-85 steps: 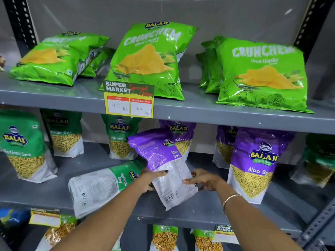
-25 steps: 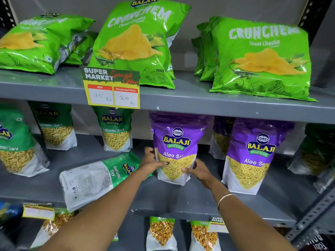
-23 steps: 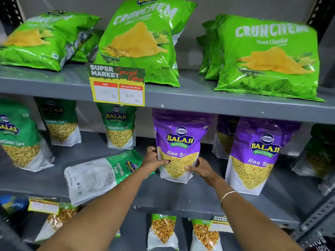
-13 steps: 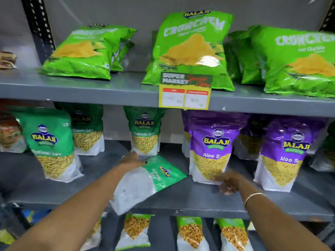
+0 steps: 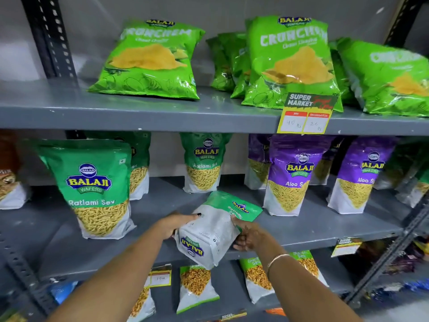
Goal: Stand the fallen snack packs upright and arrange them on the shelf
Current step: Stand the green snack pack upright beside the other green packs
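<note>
You face a grey metal shelving rack (image 5: 162,112) with three tiers in view, set against a plain pale grey wall (image 5: 97,17). Dark slotted uprights (image 5: 50,38) stand at the back left and back right corners, and a grey slotted post (image 5: 380,259) runs diagonally at lower right. Soft light gleams on the shelf edges.

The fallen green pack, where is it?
The fallen Ratlami Sev pack lies mid-frame on the middle shelf, held between both hands, below an upright green pack.
</note>
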The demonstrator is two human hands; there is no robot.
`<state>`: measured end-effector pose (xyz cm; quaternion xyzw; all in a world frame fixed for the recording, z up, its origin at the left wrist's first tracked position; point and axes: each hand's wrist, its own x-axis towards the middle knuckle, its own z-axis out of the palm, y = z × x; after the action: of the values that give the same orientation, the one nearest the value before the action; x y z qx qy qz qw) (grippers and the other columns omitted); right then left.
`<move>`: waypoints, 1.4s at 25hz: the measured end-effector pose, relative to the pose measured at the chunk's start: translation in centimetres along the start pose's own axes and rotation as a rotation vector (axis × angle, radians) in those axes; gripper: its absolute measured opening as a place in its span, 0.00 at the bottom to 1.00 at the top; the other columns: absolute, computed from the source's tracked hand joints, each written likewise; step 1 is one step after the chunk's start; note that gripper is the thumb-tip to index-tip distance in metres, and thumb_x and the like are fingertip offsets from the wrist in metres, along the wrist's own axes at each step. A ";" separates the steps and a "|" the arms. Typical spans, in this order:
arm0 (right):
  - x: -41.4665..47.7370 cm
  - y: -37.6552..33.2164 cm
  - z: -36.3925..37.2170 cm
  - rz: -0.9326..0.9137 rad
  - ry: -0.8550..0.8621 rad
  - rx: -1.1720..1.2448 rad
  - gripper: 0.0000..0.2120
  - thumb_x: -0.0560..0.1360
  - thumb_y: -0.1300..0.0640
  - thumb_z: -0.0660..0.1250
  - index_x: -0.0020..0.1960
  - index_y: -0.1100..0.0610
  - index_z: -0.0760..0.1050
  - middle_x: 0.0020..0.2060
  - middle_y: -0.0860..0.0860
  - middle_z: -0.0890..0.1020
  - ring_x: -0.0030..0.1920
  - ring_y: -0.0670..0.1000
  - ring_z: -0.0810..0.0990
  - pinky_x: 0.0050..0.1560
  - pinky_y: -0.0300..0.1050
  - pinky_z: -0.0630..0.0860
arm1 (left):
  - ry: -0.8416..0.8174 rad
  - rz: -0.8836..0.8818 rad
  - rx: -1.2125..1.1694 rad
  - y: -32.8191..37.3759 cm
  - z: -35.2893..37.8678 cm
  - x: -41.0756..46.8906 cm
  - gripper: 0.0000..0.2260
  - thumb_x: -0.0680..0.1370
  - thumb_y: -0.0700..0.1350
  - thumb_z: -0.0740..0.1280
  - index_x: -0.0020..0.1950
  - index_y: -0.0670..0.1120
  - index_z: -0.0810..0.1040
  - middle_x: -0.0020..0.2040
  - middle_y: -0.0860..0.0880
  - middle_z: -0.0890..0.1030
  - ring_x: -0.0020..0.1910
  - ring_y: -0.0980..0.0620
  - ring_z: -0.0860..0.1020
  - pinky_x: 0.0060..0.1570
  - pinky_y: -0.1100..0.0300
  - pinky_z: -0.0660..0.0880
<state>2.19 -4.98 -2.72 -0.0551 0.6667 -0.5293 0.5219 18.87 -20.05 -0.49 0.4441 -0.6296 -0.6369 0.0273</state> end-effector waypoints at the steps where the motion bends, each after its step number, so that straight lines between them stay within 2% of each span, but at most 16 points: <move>1: -0.1 0.1 0.0 -0.006 -0.022 0.083 0.17 0.72 0.44 0.66 0.51 0.58 0.73 0.40 0.56 0.79 0.42 0.55 0.78 0.54 0.54 0.75 | -0.019 -0.016 0.036 0.1 0.1 -0.5 0.12 0.72 0.50 0.70 0.44 0.41 0.78 0.36 0.44 0.80 0.32 0.48 0.78 0.41 0.53 0.79; 3: -0.6 -0.3 -0.1 -0.024 -0.067 0.208 0.17 0.72 0.43 0.66 0.47 0.58 0.77 0.36 0.57 0.84 0.42 0.55 0.81 0.54 0.60 0.75 | -0.063 -0.034 0.168 0.7 0.3 -1.6 0.11 0.71 0.49 0.71 0.38 0.45 0.72 0.33 0.48 0.75 0.29 0.53 0.73 0.30 0.62 0.73; 6: -1.6 -1.7 -0.6 -0.131 -0.060 0.132 0.15 0.71 0.44 0.67 0.46 0.56 0.78 0.32 0.53 0.86 0.42 0.54 0.83 0.50 0.55 0.78 | -0.106 -0.001 0.241 2.7 0.8 -2.7 0.14 0.70 0.45 0.73 0.44 0.46 0.69 0.38 0.50 0.73 0.35 0.55 0.71 0.37 0.61 0.70; 8: -2.3 -3.4 -0.8 -0.262 -0.015 0.077 0.20 0.67 0.45 0.72 0.51 0.58 0.78 0.39 0.53 0.86 0.47 0.55 0.82 0.57 0.55 0.76 | -0.091 0.071 0.260 4.0 0.8 -2.8 0.19 0.68 0.43 0.74 0.54 0.44 0.69 0.45 0.49 0.75 0.43 0.53 0.73 0.43 0.60 0.71; 9: -2.6 -4.3 -0.7 -0.322 0.000 0.058 0.23 0.65 0.46 0.74 0.53 0.60 0.78 0.40 0.52 0.85 0.46 0.54 0.83 0.55 0.52 0.78 | -0.068 0.116 0.267 4.6 0.7 -2.9 0.23 0.67 0.42 0.75 0.58 0.43 0.70 0.50 0.48 0.76 0.49 0.51 0.74 0.47 0.59 0.72; 11: -3.0 -6.2 -0.1 -0.457 0.008 0.037 0.20 0.65 0.51 0.76 0.50 0.60 0.76 0.31 0.48 0.85 0.30 0.45 0.82 0.35 0.40 0.80 | -0.004 0.210 0.268 5.2 0.3 -2.3 0.32 0.62 0.40 0.78 0.63 0.40 0.71 0.60 0.46 0.77 0.60 0.48 0.74 0.61 0.56 0.73; 12: -2.9 -7.0 0.4 -0.523 0.028 0.027 0.16 0.66 0.56 0.75 0.50 0.59 0.75 0.30 0.48 0.84 0.26 0.43 0.80 0.31 0.38 0.77 | 0.038 0.248 0.266 5.3 0.1 -1.9 0.35 0.59 0.40 0.79 0.64 0.40 0.71 0.63 0.45 0.77 0.63 0.47 0.74 0.65 0.54 0.72; 15: -2.1 -8.2 2.0 -0.683 0.067 0.001 0.18 0.66 0.67 0.73 0.55 0.67 0.74 0.45 0.59 0.82 0.37 0.51 0.82 0.40 0.44 0.79 | 0.220 0.353 0.273 5.1 0.4 -1.0 0.34 0.60 0.35 0.78 0.65 0.40 0.70 0.63 0.44 0.77 0.60 0.47 0.76 0.60 0.57 0.73; 16: -1.8 -8.2 2.4 -0.715 0.070 -0.007 0.21 0.66 0.69 0.73 0.57 0.69 0.73 0.49 0.61 0.81 0.42 0.53 0.81 0.41 0.40 0.80 | 0.281 0.377 0.279 4.8 0.6 -0.5 0.34 0.61 0.35 0.78 0.65 0.41 0.71 0.63 0.44 0.78 0.59 0.47 0.76 0.57 0.58 0.74; 19: -0.4 -7.7 3.0 -0.741 0.040 -0.053 0.25 0.65 0.71 0.73 0.60 0.69 0.70 0.49 0.60 0.80 0.43 0.51 0.80 0.37 0.31 0.79 | 0.456 0.382 0.396 3.7 1.0 0.6 0.35 0.60 0.41 0.78 0.65 0.43 0.70 0.64 0.44 0.78 0.62 0.45 0.76 0.59 0.55 0.72; 24: 0.9 -7.5 4.0 -0.721 -0.045 -0.088 0.27 0.66 0.71 0.73 0.62 0.66 0.68 0.51 0.58 0.78 0.47 0.53 0.80 0.41 0.33 0.79 | 0.520 0.331 0.277 1.7 1.0 1.3 0.37 0.59 0.42 0.78 0.66 0.45 0.68 0.64 0.44 0.78 0.64 0.43 0.74 0.63 0.49 0.70; 26: 1.4 -7.5 3.9 -0.621 0.036 -0.167 0.30 0.65 0.60 0.76 0.61 0.64 0.64 0.55 0.57 0.76 0.55 0.56 0.78 0.49 0.41 0.78 | 0.443 0.348 0.196 1.4 0.6 1.5 0.37 0.59 0.40 0.77 0.66 0.45 0.67 0.64 0.44 0.77 0.63 0.43 0.74 0.63 0.47 0.71; 27: 1.6 -7.4 3.7 -0.531 0.083 -0.237 0.33 0.64 0.53 0.77 0.60 0.63 0.62 0.55 0.56 0.76 0.53 0.56 0.78 0.48 0.45 0.78 | 0.398 0.335 0.165 1.5 0.3 1.4 0.35 0.62 0.36 0.74 0.66 0.44 0.66 0.63 0.43 0.77 0.61 0.43 0.75 0.61 0.49 0.73; 30: 1.3 -7.2 4.0 -0.337 0.121 -0.266 0.36 0.62 0.41 0.75 0.53 0.59 0.56 0.43 0.54 0.74 0.32 0.48 0.73 0.26 0.41 0.74 | 0.337 0.314 0.181 2.0 -0.9 0.9 0.22 0.69 0.30 0.64 0.63 0.39 0.70 0.60 0.39 0.78 0.58 0.43 0.76 0.55 0.50 0.74; 32: 1.6 -7.3 4.2 -0.383 0.154 -0.245 0.31 0.64 0.43 0.74 0.50 0.58 0.59 0.44 0.55 0.73 0.34 0.49 0.73 0.23 0.39 0.73 | 0.323 0.306 0.174 2.3 -1.6 0.6 0.16 0.73 0.32 0.61 0.60 0.37 0.73 0.60 0.36 0.79 0.53 0.42 0.80 0.55 0.48 0.77; 35: 1.6 -7.2 4.0 -0.491 0.171 -0.357 0.09 0.69 0.57 0.70 0.46 0.56 0.72 0.49 0.59 0.79 0.39 0.51 0.75 0.29 0.38 0.73 | 0.189 0.251 0.123 2.6 -1.5 -1.2 0.17 0.77 0.37 0.62 0.67 0.39 0.69 0.50 0.41 0.81 0.32 0.58 0.82 0.34 0.64 0.77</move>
<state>1.04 -11.78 2.19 -0.2605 0.7573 -0.5167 0.3026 19.12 -21.11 2.59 0.4207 -0.7127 -0.5440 0.1385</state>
